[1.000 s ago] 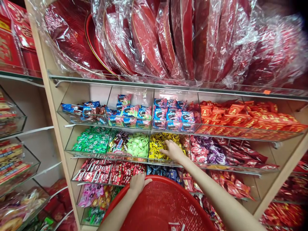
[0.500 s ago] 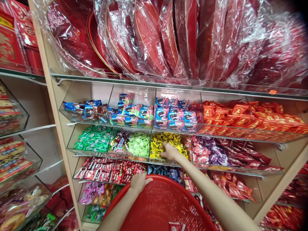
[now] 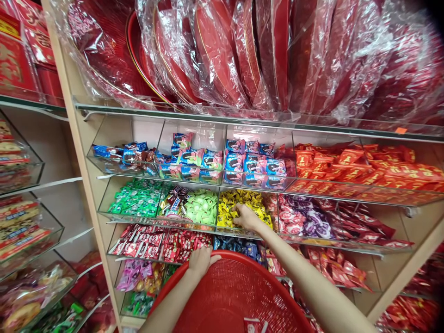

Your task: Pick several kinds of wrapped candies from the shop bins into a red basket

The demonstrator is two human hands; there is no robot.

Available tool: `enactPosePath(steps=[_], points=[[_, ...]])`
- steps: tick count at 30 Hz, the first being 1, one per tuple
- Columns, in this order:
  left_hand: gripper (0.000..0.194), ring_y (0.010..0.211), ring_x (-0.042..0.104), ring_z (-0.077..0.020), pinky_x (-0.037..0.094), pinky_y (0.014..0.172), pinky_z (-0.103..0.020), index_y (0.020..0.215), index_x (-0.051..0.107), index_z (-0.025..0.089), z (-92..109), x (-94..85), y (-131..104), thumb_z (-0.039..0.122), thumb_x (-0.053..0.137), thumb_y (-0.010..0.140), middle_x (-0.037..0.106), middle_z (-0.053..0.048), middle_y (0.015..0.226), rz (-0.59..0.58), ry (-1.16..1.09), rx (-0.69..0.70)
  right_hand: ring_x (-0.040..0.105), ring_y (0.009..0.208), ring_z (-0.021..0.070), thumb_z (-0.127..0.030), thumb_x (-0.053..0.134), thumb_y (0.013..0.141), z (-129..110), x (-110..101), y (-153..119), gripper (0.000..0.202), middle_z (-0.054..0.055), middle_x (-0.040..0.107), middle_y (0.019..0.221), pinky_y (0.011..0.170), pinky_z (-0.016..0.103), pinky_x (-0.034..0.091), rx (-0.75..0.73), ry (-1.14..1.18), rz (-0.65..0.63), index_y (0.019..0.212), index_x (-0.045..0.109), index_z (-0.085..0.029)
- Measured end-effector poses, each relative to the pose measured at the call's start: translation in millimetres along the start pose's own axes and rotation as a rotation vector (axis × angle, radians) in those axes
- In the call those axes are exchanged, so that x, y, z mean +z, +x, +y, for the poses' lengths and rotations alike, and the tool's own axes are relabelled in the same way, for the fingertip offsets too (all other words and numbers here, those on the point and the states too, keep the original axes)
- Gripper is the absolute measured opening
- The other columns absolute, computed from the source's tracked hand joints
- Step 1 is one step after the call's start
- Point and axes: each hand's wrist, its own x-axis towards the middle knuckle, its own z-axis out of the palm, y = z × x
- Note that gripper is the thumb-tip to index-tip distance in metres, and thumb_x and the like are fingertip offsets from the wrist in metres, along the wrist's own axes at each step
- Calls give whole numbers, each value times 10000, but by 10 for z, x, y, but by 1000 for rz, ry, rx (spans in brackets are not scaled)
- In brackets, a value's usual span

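My left hand [image 3: 201, 261] is wrapped over the far rim of a red perforated plastic basket [image 3: 236, 282], its thumb lying along the edge. A small red-and-white packet [image 3: 251, 324] lies inside the basket. Reaching over the basket, my right hand [image 3: 247, 217] is in the bin of yellow-wrapped candies [image 3: 227, 206], fingers bent down against them. Whether any candy is between its fingertips is too small to tell. Light green candies [image 3: 201, 207] fill the bin to the left, and pink-wrapped ones [image 3: 288, 217] are to the right.
Clear dividers split the tiered shelves. Blue-and-pink packets [image 3: 255, 163] and orange-red packets [image 3: 350, 159] are above the yellow candies. A glass shelf [image 3: 208, 113] higher up holds plastic-wrapped red trays [image 3: 222, 55]. A wooden upright [image 3: 81, 157] stands at the left.
The view has shifted slightly, moving the shelves a little to the right in the picture. Both hands keep nearly the same places, at the basket rim and in the yellow candies.
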Motion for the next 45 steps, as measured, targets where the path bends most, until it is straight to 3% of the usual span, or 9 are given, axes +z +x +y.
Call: enactPosePath(steps=[8, 16, 19, 23, 27, 31, 36, 39, 45], points=[[643, 863, 609, -268, 459, 716, -350, 1004, 584, 172, 5, -11, -6, 644, 201, 793, 644, -134, 894, -7, -11, -8, 519, 815, 162, -225, 588, 681, 61, -115, 25, 370, 43, 581, 885, 732, 249, 388, -36, 94, 84, 1044, 565, -159], [647, 856, 611, -281, 465, 705, -359, 958, 597, 171, 21, -16, -13, 670, 233, 766, 650, -132, 878, 4, 12, -3, 518, 748, 153, -275, 597, 682, 75, -273, 6, 364, 47, 611, 904, 709, 268, 400, -58, 282, 271, 1024, 580, -152], [645, 860, 611, -273, 462, 715, -343, 964, 595, 166, 26, -21, -11, 668, 240, 768, 650, -127, 885, -1, 13, -16, 525, 825, 165, -288, 593, 687, 46, -326, -119, 352, 55, 604, 975, 755, 285, 404, -104, 352, 327, 1016, 576, -166], [647, 858, 612, -269, 462, 715, -340, 965, 593, 167, 29, -39, -5, 666, 229, 771, 649, -126, 887, -4, 14, -9, 514, 929, 180, -346, 576, 719, -52, -361, -541, 366, 59, 571, 1068, 802, 308, 411, -173, 479, 329, 1056, 552, -203], [640, 855, 612, -265, 460, 714, -344, 978, 583, 175, 40, -85, -15, 665, 226, 772, 647, -126, 877, 1, 27, 2, 505, 957, 172, -358, 582, 733, -171, -171, -1104, 363, 41, 547, 1093, 817, 307, 414, -163, 630, 177, 1073, 538, -239], [652, 886, 605, -254, 452, 739, -333, 993, 572, 185, 46, -143, -39, 675, 207, 768, 641, -125, 912, -4, 17, 4, 507, 914, 154, -334, 597, 731, -247, 246, -1573, 356, 23, 554, 1019, 822, 300, 407, -154, 721, -61, 1069, 535, -238], [696, 894, 599, -265, 448, 741, -347, 1022, 564, 184, 29, -173, -64, 703, 192, 744, 636, -131, 924, -16, 24, -5, 499, 792, 141, -291, 629, 700, -286, 690, -1986, 345, 18, 546, 918, 720, 271, 414, -134, 652, -313, 1034, 570, -227], [706, 889, 598, -268, 447, 739, -347, 1019, 568, 179, 18, -172, -68, 707, 194, 738, 634, -134, 912, -22, 28, -6, 512, 811, 145, -249, 656, 665, -329, 803, -2183, 365, 19, 559, 939, 725, 256, 412, -180, 610, -487, 1024, 588, -235], [698, 862, 604, -264, 448, 715, -346, 995, 574, 173, -11, -178, -73, 673, 141, 773, 638, -129, 890, -6, 49, -12, 568, 889, 175, -176, 643, 624, -420, 908, -2496, 418, 22, 628, 997, 729, 233, 422, -426, 458, -883, 1034, 609, -247]])
